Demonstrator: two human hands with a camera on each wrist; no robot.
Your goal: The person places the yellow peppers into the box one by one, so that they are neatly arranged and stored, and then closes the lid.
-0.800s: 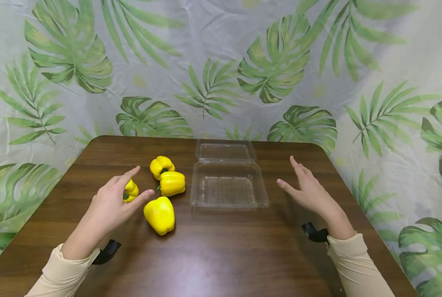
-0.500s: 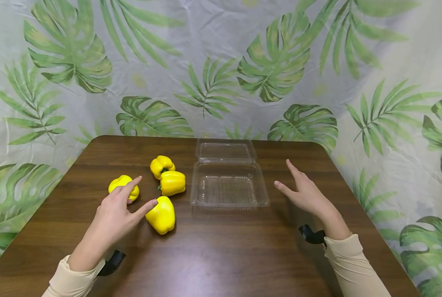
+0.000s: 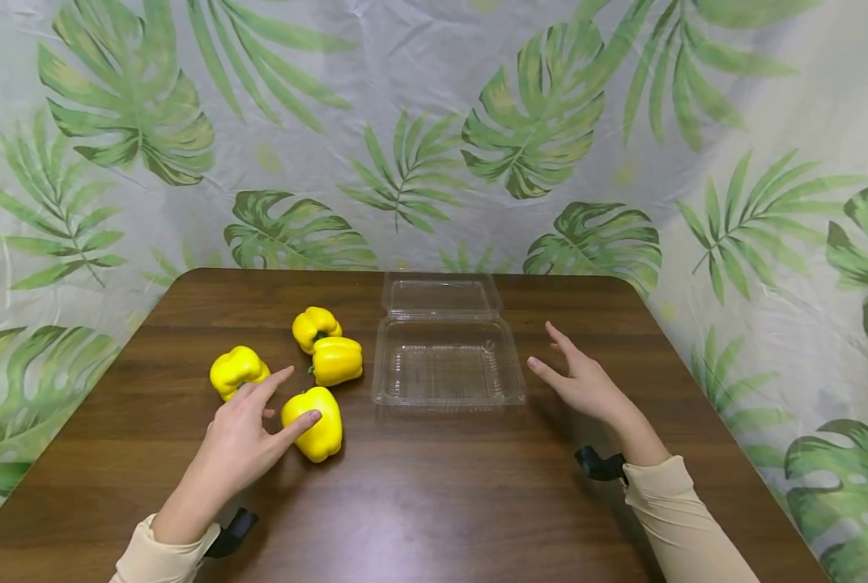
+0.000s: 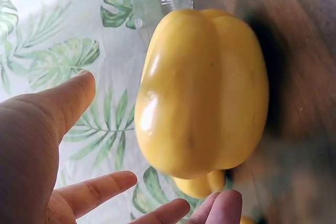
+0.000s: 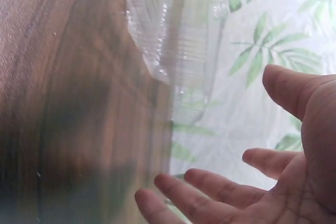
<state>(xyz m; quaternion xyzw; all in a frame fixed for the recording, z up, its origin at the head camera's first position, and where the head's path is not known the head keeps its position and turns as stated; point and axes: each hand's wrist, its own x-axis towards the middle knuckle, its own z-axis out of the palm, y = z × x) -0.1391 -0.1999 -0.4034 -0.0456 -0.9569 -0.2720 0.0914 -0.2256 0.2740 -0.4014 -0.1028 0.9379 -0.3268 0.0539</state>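
In the head view my left hand (image 3: 240, 441) hovers over the nearest yellow bell pepper (image 3: 322, 429), thumb and fingers spread. The left wrist view shows this bell pepper (image 4: 202, 93) large, with the fingers apart from it. Three more peppers lie behind: one at the left (image 3: 236, 371), one at the back (image 3: 316, 328) and one beside the container (image 3: 338, 361). A clear plastic clamshell container (image 3: 510, 398) stands mid-table, its lid (image 3: 441, 295) laid back. Right of it my right hand (image 3: 583, 389) is held with fingers extended, touching nothing.
Everything stands on a dark brown wooden table (image 3: 434, 502) with rounded far corners. Behind the table hangs a pale curtain (image 3: 419, 129) with a green leaf print. Dark wrist mounts sit under both wrists, and the left one (image 3: 233, 533) is low over the tabletop.
My left hand has moved right and nearer, from above the left pepper to the nearest one, uncovering the left pepper. The right hand has shifted slightly left, towards the container.
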